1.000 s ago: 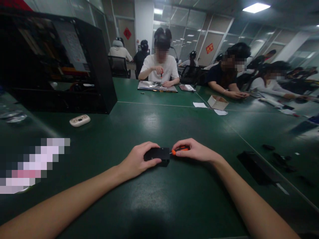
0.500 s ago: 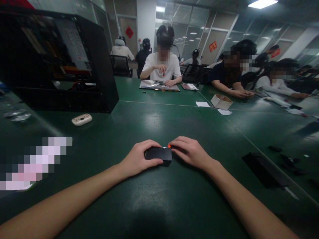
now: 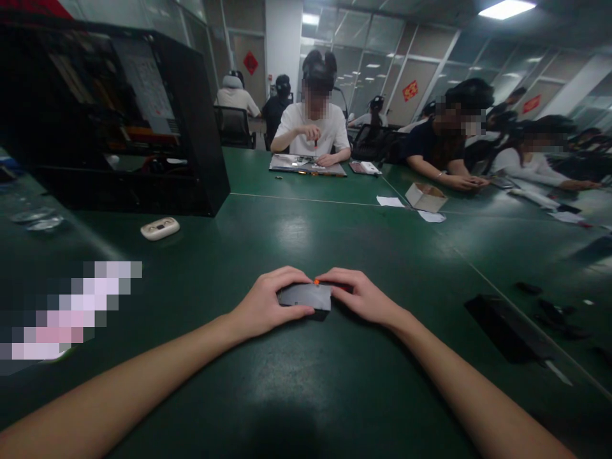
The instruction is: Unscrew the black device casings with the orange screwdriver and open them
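Indoors: left hand point(image 3: 262, 306) holds block point(image 3: 306, 297), glossy green table point(image 3: 287, 376).

dim room, bright ceiling panel point(image 3: 507, 8), soft glare on green tabletop point(image 3: 296, 229), right edge stretched and blurred

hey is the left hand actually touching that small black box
Touching. In the head view the left hand grips the black box, thumb on its near edge, fingers at the far one.
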`<state>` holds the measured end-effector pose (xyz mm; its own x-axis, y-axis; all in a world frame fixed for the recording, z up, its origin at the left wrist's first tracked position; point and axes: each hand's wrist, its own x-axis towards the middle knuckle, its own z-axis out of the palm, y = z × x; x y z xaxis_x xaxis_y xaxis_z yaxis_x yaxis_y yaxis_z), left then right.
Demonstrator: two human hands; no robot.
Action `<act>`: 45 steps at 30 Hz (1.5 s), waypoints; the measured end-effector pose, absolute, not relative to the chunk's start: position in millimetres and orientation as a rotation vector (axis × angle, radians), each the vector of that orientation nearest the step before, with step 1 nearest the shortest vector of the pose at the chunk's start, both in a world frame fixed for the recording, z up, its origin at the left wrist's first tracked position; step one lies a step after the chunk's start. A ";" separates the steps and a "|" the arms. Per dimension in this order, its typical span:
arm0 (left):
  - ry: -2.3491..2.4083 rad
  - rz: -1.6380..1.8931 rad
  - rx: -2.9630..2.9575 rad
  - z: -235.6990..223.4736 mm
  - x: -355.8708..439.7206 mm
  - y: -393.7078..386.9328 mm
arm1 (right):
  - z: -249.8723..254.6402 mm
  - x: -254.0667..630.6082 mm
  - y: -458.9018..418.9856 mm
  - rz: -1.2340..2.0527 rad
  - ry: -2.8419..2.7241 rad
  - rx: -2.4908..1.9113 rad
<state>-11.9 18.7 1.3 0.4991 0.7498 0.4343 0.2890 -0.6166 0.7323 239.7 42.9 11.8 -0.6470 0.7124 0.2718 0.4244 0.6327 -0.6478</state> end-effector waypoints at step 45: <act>0.866 1.189 1.234 -4.1 -4.9 31.1 | 36.2 454.5 71.9 -0.458 -1.690 -1.836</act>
